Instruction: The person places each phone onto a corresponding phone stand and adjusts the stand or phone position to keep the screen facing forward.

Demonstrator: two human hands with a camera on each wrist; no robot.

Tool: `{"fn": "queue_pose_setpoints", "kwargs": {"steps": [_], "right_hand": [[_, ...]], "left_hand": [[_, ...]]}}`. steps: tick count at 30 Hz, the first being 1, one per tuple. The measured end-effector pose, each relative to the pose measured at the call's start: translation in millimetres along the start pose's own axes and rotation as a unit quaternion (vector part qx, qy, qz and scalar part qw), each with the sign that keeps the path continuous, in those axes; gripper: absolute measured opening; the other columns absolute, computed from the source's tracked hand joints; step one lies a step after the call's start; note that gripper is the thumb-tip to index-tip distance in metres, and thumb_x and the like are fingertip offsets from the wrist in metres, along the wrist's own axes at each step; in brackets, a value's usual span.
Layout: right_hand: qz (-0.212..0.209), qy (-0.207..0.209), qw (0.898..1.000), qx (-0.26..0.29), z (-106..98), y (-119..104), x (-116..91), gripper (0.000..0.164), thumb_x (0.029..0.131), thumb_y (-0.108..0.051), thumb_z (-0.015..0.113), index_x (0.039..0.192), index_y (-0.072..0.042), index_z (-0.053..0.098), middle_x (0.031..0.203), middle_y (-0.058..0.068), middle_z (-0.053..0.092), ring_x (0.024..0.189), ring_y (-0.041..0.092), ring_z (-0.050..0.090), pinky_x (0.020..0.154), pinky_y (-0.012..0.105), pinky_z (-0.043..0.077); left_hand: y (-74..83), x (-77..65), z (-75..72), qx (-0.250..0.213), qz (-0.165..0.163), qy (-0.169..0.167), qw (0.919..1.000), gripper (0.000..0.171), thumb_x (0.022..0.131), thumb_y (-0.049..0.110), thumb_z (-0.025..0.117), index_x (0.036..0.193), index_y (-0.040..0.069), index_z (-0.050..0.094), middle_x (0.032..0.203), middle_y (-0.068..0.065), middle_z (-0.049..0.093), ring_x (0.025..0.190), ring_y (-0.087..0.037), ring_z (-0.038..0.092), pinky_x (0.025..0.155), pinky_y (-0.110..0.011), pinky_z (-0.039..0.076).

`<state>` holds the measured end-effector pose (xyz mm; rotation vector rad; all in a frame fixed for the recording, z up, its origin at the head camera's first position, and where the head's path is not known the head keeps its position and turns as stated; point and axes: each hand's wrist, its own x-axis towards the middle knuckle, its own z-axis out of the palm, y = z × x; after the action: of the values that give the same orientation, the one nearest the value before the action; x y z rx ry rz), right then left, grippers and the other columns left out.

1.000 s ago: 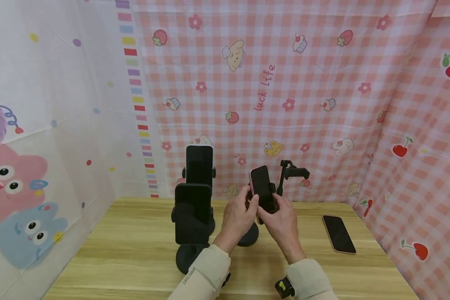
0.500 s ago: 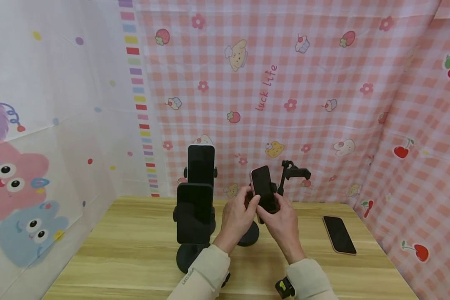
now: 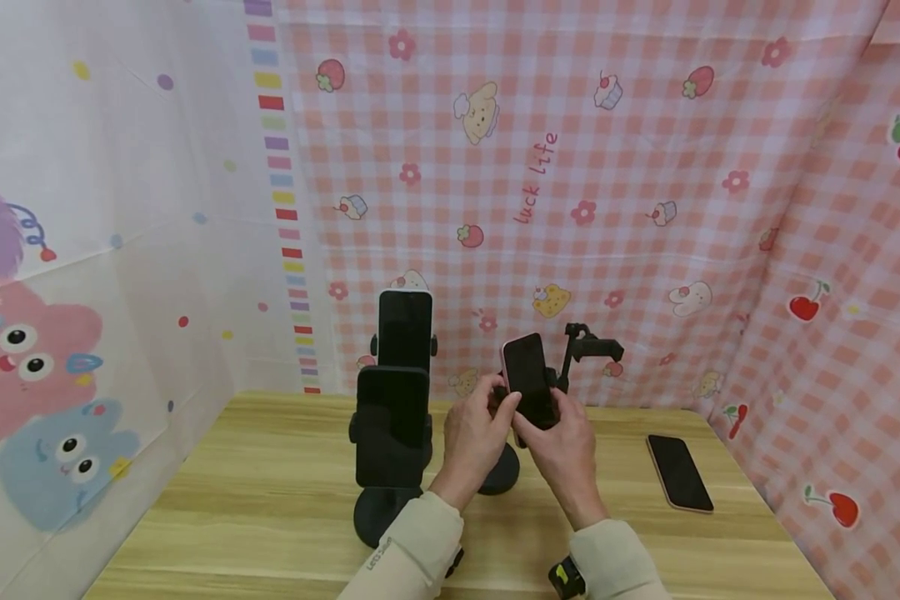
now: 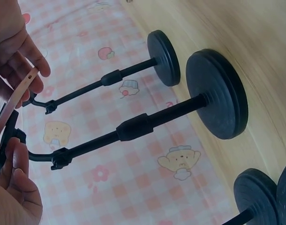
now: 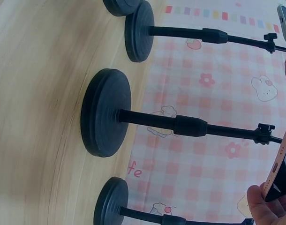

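A pink-edged smartphone (image 3: 525, 371) with a dark screen stands tilted in the clamp of a black phone stand. My left hand (image 3: 472, 437) grips the phone holder (image 4: 9, 133) at the phone's left side, its thumb by the lower corner. From the right, my right hand (image 3: 566, 446) holds the phone's lower part, thumb in front. Both hands hide much of the clamp. In the left wrist view, the phone's edge (image 4: 16, 96) lies between the hands. The right wrist view shows the phone's bottom edge (image 5: 276, 168) with a fingertip at its corner.
Two more stands at left bear a near phone (image 3: 392, 425) and a far phone (image 3: 405, 329). Behind my right hand rises a stand with a bare clamp (image 3: 598, 348). One phone (image 3: 678, 472) lies flat on the wooden table (image 3: 232, 500) at right. Patterned cloth (image 3: 435, 125) hangs behind.
The head view has shifted slightly. Both hands keep their places on the phone and its holder, with no other visible change.
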<state>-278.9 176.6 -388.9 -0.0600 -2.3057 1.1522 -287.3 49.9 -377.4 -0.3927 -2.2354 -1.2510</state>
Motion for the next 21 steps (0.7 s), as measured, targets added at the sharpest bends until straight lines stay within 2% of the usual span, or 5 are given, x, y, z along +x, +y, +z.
{"fn": "queue_pose_setpoints", "kwargs": {"steps": [9,15,21], "right_hand": [[0.003,0.032,0.999,-0.010,6.5,-1.1,-0.4,0.064,0.074,-0.044,0.077,0.115,0.004,0.062,0.102,0.021,0.060,0.086,0.033,0.055,0.074,0.049,0.048],[-0.001,0.047,0.999,-0.012,9.1,-2.3,-1.6,0.057,0.073,-0.041,0.078,0.109,0.002,0.064,0.098,0.020,0.062,0.084,0.033,0.056,0.071,0.049,0.048],[0.003,0.071,0.997,-0.016,13.2,-6.4,-3.5,0.053,0.074,-0.043,0.077,0.103,0.000,0.065,0.090,0.018,0.061,0.077,0.031,0.054,0.065,0.048,0.047]], "left_hand": [[0.7,-2.1,3.6,-0.012,-0.003,0.019,0.9997,0.029,0.092,0.032,0.062,0.114,0.013,0.062,0.081,-0.004,0.071,0.066,-0.013,0.058,0.058,-0.031,0.051],[3.0,-0.9,4.8,-0.033,-0.033,0.009,0.9989,0.051,0.092,0.032,0.063,0.136,0.014,0.046,0.072,-0.002,0.067,0.062,-0.012,0.057,0.055,-0.029,0.049],[4.2,0.7,5.7,-0.034,-0.044,0.008,0.9984,0.052,0.093,0.031,0.061,0.138,0.011,0.044,0.079,-0.004,0.071,0.070,-0.014,0.063,0.061,-0.034,0.054]]}}
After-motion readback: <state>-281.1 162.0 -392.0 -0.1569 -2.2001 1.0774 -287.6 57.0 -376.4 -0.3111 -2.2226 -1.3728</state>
